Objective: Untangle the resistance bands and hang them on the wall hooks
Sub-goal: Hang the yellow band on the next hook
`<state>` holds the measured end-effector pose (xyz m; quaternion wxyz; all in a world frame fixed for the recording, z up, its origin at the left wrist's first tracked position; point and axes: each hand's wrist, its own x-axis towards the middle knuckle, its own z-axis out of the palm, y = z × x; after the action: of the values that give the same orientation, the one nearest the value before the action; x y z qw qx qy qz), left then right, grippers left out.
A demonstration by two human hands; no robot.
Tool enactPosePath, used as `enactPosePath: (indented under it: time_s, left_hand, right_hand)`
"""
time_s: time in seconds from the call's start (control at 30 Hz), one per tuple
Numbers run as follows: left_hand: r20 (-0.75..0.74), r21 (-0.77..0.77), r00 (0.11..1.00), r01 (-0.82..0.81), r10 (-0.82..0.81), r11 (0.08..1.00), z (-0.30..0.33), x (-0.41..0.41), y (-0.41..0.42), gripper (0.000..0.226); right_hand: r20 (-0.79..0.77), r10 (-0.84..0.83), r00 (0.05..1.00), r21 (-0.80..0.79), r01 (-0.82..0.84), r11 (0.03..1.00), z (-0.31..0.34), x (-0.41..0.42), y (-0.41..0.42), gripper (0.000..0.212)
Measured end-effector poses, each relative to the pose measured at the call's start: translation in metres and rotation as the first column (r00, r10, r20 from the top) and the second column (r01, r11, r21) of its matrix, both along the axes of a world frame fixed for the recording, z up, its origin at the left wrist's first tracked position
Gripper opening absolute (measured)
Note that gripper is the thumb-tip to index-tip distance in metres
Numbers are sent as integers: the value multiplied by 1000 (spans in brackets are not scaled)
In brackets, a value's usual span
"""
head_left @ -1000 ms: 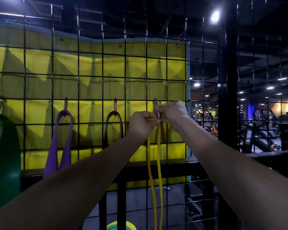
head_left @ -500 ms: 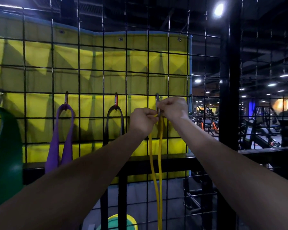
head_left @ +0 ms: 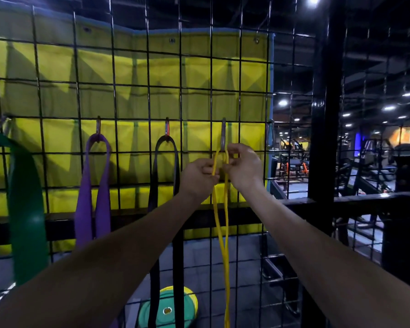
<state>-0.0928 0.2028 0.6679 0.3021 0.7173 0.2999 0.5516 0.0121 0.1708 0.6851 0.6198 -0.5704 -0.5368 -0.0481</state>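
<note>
a: what shows right now?

b: two bare arms reach up to a black wire grid (head_left: 240, 74) with a yellow mat (head_left: 128, 91) behind it. the left hand (head_left: 199, 177) pinches one strand of a thin yellow band (head_left: 220, 228), fingers curled on it. the right hand (head_left: 243, 168), just beside the left, has its fingers curled round the other strand.

a: where is the band's top?

b: just above both hands, looped at a metal hook (head_left: 223, 136) on the grid. whether it sits fully in the hook is too small to tell. below the hands its two strands hang straight down, past the frame's bottom edge.

a: how far along is the job?

b: left of the left hand, three bands already hang from hooks: nearest a black band (head_left: 155, 185), then a purple band (head_left: 83, 197), then a wide green band (head_left: 25, 209). just right of the right hand one more hook (head_left: 270, 136) hangs bare. i judge the yellow one nearly hung. no tangled bands are in view, so what is left i cannot say.
</note>
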Motion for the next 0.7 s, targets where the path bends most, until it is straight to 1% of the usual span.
enactPosePath:
  time_s: [0.17, 0.3, 0.37, 0.43, 0.47, 0.53, 0.57, 0.63, 0.67, 0.7]
  left_hand:
    - [-47, -9, 998, -39, 38, 999, -17, -6, -7, 25]
    - [-39, 28, 998, -41, 42, 999, -35, -8, -20, 23]
    - [-5, 49, 1000, -22, 22, 999, -46, -7, -28, 20]
    - [-30, 55, 1000, -5, 7, 998, -62, -8, -38, 19]
    - [-16, 52, 1000, 25, -24, 998, -72, -9, -41, 19]
    - [78, -31, 989, 124, -122, 992, -93, -10, -48, 27]
    - [63, -74, 990, 129, -125, 989, -104, -9, -48, 27]
    - [-76, -123, 996, 36, -45, 992, -125, -7, -52, 24]
    - [-107, -122, 994, 5, -18, 992, -137, -6, -51, 25]
    - [-110, -108, 993, 29, -41, 994, -148, -5, -51, 22]
  right_hand:
    - [-67, -27, 997, -123, 18, 992, -20, 5, -10, 30]
    - [-68, -15, 998, -102, 8, 995, -50, 11, -25, 23]
    - [-97, -9, 995, -89, 0, 996, -69, 13, -34, 17]
    - [-92, -24, 995, -97, 15, 995, -91, 15, -43, 11]
    - [-84, -38, 996, -110, 29, 994, -104, 15, -47, 8]
    - [-83, -58, 995, -151, 45, 988, -130, 14, -54, 6]
    - [-94, -73, 993, -180, 55, 982, -144, 13, -57, 6]
    - [-114, -113, 987, -244, 83, 966, -170, 12, -62, 8]
    - [-119, -133, 984, -283, 95, 955, -184, 12, -63, 9]
    - [-123, -149, 981, -320, 103, 942, -197, 11, -65, 6]
